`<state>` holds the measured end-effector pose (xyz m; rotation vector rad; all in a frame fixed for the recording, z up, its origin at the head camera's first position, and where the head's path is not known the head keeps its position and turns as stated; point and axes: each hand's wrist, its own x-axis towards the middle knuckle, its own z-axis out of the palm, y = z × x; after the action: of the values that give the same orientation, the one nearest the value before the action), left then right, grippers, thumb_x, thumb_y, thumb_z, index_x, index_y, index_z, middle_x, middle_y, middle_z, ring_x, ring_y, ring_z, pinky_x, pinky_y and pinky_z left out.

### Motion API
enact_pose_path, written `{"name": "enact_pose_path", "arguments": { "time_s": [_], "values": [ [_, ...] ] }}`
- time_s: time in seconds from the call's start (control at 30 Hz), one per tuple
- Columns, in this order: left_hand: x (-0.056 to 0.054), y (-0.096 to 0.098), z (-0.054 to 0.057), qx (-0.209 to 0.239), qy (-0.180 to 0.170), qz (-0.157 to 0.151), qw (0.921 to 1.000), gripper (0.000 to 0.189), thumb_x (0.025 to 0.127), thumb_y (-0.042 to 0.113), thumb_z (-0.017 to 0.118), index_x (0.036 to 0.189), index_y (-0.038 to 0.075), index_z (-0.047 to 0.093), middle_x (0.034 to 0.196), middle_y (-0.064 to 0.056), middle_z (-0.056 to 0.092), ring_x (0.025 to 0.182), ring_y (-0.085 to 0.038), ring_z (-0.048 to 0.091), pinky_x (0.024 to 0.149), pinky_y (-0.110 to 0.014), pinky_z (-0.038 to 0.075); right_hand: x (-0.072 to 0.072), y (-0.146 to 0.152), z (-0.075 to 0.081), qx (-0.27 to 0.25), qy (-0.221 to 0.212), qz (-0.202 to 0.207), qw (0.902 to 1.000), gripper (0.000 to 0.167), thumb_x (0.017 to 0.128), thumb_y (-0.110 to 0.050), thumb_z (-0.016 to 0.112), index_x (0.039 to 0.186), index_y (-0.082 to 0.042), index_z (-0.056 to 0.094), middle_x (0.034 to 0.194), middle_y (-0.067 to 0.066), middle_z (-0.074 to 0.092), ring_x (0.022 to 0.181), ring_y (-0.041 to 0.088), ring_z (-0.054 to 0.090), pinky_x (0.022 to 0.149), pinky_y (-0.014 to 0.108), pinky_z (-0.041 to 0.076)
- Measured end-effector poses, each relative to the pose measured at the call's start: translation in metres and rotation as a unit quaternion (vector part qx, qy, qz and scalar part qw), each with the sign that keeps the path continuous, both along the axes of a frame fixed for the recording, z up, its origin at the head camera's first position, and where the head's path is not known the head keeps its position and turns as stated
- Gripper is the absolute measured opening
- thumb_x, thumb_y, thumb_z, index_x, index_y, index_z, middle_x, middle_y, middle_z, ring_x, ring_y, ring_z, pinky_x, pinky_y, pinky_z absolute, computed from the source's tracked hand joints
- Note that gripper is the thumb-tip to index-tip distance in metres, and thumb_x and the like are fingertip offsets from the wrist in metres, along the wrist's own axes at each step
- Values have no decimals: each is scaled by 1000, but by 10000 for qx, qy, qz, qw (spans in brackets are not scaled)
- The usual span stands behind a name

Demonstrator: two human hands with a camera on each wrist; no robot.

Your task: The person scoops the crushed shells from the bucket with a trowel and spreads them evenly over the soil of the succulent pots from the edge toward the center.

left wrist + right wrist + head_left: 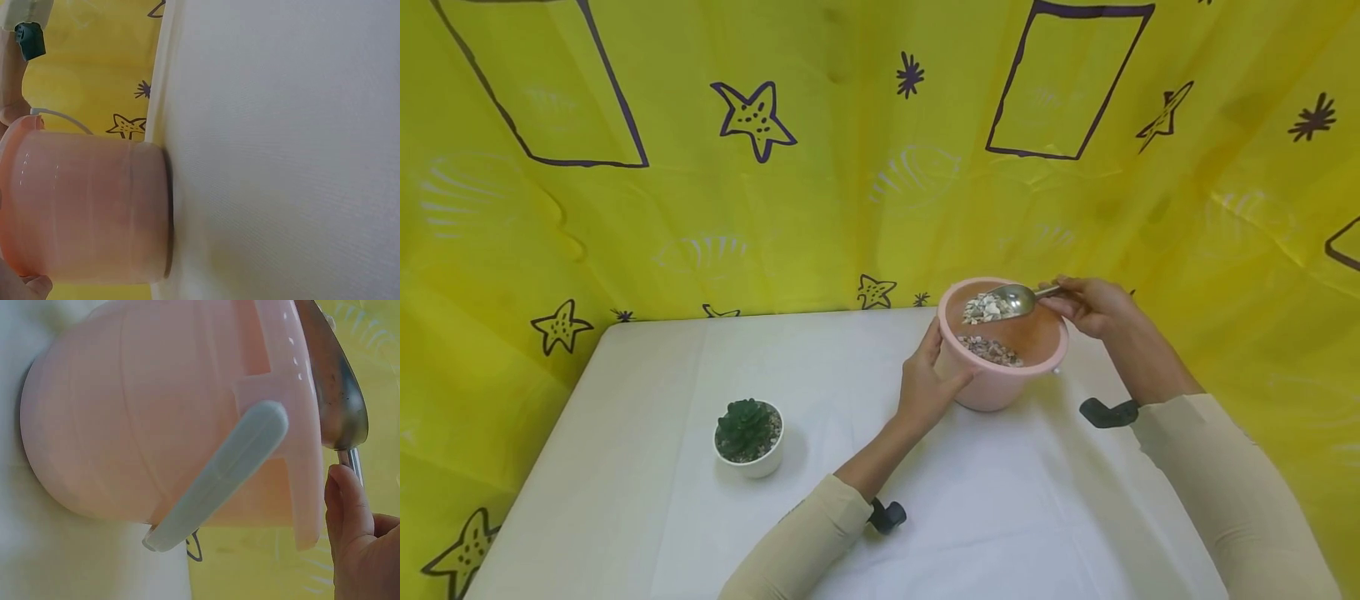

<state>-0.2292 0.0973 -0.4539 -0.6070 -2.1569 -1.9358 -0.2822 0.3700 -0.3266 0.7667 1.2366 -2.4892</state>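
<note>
A pink bucket [992,387] stands on the white table, with loose pebbles [989,350] at its bottom. My left hand [927,386] grips the near left side of its rim, thumb in front. Above the bucket's opening is a metal scoop [1018,298] heaped with pale pebbles [987,308]. My right hand [1093,305] pinches the scoop's handle at the far right rim. In the right wrist view the scoop [340,387] is just over the rim, and the bucket's pale carrying handle [219,478] hangs down its side.
On the left of the table [625,433] sits a small white pot [760,465] with a green succulent [745,425]. Right behind the table hangs a yellow curtain [827,208] printed with stars. Dark wrist straps [1108,412] are worn at both sleeve cuffs.
</note>
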Motion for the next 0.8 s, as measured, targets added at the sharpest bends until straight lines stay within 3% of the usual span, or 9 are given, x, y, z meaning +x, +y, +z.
{"name": "enact_pose_path", "arguments": {
  "time_s": [0.37,0.63,0.8],
  "values": [
    [1,0,0,-23,83,-55,9999,98,86,10,88,165,4,29,166,-8,36,152,-21,35,117,-31,36,3,3,2,-198,113,-9,9997,34,111,-8,49,88,8,68,87,24,74,79,36,78,85,37,61],
    [0,1,1,-56,-5,-22,10000,98,86,8,87,165,2,28,166,-9,35,152,-22,35,117,-29,35,7,-1,7,-205,79,-225,9995,11,108,-6,54,106,2,63,91,23,73,83,36,78,86,37,61],
    [1,1,2,-22,-69,-57,10000,98,87,8,87,165,3,28,167,-9,35,153,-22,34,118,-31,34,6,-6,11,-270,82,-165,9995,13,109,-6,54,105,3,63,91,23,73,84,36,78,88,38,60]
  ]
}}
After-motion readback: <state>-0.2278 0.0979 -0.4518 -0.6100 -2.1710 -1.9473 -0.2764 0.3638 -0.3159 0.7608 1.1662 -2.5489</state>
